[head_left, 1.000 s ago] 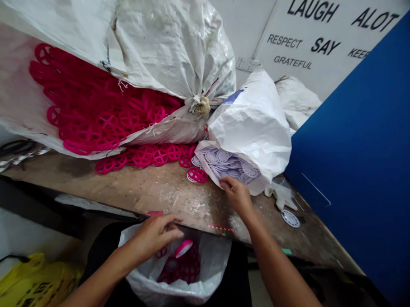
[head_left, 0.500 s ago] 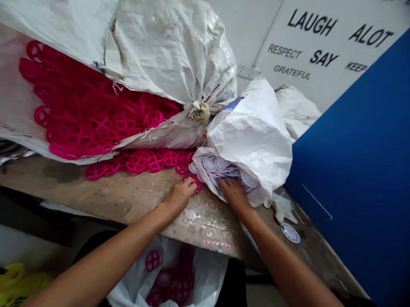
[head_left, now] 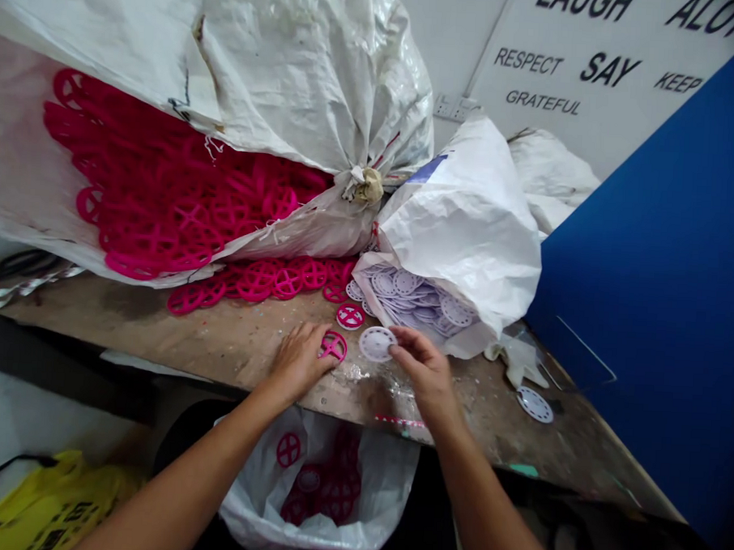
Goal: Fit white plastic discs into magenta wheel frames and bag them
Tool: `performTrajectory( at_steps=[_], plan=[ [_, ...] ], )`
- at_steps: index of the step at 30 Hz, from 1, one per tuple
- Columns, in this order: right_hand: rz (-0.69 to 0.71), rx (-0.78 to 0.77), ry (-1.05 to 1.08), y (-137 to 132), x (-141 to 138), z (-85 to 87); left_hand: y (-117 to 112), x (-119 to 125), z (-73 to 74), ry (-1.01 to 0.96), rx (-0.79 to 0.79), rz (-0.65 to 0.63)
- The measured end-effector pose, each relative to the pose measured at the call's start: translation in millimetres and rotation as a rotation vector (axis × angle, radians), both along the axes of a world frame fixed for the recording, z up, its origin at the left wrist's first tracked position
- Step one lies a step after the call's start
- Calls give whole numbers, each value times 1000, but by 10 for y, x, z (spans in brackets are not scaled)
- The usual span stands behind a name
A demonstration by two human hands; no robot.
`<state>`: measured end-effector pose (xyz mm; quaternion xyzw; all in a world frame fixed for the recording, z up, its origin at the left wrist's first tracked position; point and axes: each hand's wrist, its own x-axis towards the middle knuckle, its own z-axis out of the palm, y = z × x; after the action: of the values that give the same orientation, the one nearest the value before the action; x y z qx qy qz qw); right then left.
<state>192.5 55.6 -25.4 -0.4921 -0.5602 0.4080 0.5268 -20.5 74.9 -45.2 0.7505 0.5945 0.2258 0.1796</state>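
Observation:
My left hand (head_left: 303, 355) is closed on a pink plastic ring with crossed spokes (head_left: 333, 348), just above the bench. Facing it, my right hand (head_left: 422, 362) pinches the edge of a pale lilac disc with holes round its rim (head_left: 376, 344). The two pieces are apart, with a small gap between them. Behind them another pink ring (head_left: 350, 316) lies on the bench, with a pale disc showing under it. More lilac discs (head_left: 423, 298) fill the mouth of a white sack (head_left: 466, 223). Beside it a row of pink rings (head_left: 269, 280) lies along the bench.
A large white sack (head_left: 290, 85) spills pink rings (head_left: 181, 194) at the left. Below the bench edge hangs an open white bag (head_left: 248, 501) holding mixed pieces. A loose disc (head_left: 535, 404) and a glove-like cloth (head_left: 515, 356) lie right, near a blue panel (head_left: 665, 264).
My right hand has come out of the small sack holding a lilac disc. My left hand has drawn back left and nearer with a pink ring. The view has shifted slightly.

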Motion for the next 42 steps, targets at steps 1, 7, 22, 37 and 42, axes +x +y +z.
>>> performTrajectory(
  at_steps=[1,7,22,37,42],
  plan=[
    [32,-35,62,-7,-96,-44,6,-2,6,-25,-13,7],
    [39,-104,134,-4,-319,-304,-181,-51,-9,-355,-114,3],
    [61,82,-169,-433,-551,-174,-732,166,-11,-1250,-288,158],
    [299,-194,90,-487,-429,-94,-919,97,122,-1113,-475,52],
    [384,-187,121,-557,-408,-222,-955,108,45,-1057,-473,85]
  ],
)
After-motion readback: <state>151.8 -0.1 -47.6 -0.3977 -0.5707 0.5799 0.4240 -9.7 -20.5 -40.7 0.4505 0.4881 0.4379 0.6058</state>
